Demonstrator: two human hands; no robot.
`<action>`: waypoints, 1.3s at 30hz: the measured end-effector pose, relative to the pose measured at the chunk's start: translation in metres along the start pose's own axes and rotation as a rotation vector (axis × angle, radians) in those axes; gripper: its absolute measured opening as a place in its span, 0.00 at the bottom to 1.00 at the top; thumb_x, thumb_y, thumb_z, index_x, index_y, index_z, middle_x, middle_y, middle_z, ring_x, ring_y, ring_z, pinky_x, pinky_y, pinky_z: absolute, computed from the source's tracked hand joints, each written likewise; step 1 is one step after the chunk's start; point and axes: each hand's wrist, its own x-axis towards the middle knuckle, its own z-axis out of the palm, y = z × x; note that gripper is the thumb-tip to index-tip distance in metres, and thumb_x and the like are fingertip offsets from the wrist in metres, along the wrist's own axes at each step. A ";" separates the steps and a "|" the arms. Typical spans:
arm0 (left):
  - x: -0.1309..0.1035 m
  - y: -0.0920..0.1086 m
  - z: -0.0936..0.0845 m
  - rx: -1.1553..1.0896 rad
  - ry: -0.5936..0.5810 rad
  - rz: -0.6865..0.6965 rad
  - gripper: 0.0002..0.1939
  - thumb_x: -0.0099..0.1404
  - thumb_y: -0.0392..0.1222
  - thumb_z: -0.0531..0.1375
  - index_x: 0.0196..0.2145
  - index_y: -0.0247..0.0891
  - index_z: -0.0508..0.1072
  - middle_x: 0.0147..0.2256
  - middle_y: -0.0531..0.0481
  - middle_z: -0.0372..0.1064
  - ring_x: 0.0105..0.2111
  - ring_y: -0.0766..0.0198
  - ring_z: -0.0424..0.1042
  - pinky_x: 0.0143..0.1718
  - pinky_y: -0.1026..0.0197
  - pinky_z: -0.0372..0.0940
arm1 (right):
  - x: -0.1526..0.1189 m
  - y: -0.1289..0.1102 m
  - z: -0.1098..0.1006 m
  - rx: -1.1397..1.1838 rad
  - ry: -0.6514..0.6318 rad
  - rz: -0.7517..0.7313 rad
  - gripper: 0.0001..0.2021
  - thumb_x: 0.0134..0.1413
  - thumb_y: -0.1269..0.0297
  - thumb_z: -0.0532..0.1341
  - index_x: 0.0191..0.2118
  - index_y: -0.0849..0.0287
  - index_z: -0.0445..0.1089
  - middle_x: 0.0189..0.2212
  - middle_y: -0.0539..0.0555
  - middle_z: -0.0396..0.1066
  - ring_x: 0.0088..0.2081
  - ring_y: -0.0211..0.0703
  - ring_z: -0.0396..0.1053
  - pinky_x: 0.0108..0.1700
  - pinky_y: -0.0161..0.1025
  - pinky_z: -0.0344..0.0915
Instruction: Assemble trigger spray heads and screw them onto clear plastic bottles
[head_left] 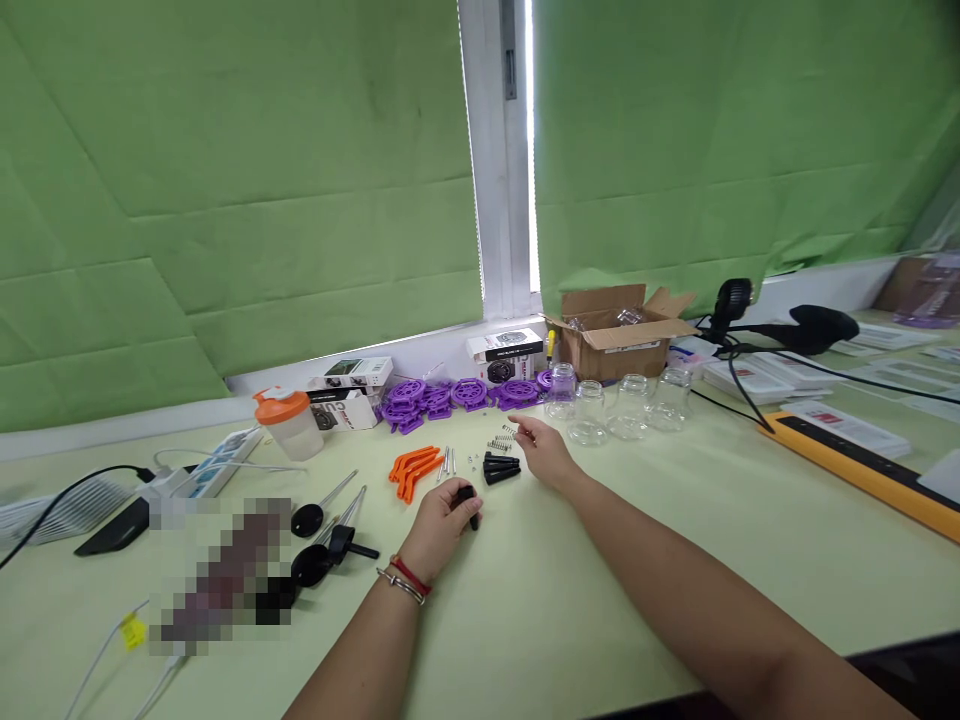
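My left hand [446, 515] is closed around a small black plastic part [474, 508]; the palm and fingers cover some of it. Farther out, my right hand [541, 448] reaches over the table with its index finger stretched toward several thin metal springs [499, 443]. Whether the fingertips touch a spring is unclear. Between the hands lies a group of tapered black plastic parts [501, 468]. Left of these are slim metal pins [448, 461], a few tiny pieces and several bent orange handles [415, 472]. Purple plastic wheel-shaped parts [470, 394] are piled behind.
Glass jars [589, 412] and an open cardboard box [619, 335] stand at the back right. On the left are an orange-lidded bottle [289, 422], black parts with metal rods [341, 548] and a power strip [229, 460]. A yellow bar [862, 470] lies at right.
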 end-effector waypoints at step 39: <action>0.000 -0.001 -0.001 -0.033 -0.043 0.117 0.09 0.55 0.43 0.60 0.31 0.35 0.69 0.24 0.53 0.65 0.25 0.67 0.63 0.29 0.63 0.59 | -0.046 -0.060 0.021 0.102 -0.363 -0.266 0.09 0.49 0.73 0.57 0.35 0.57 0.72 0.30 0.51 0.71 0.31 0.38 0.67 0.36 0.36 0.64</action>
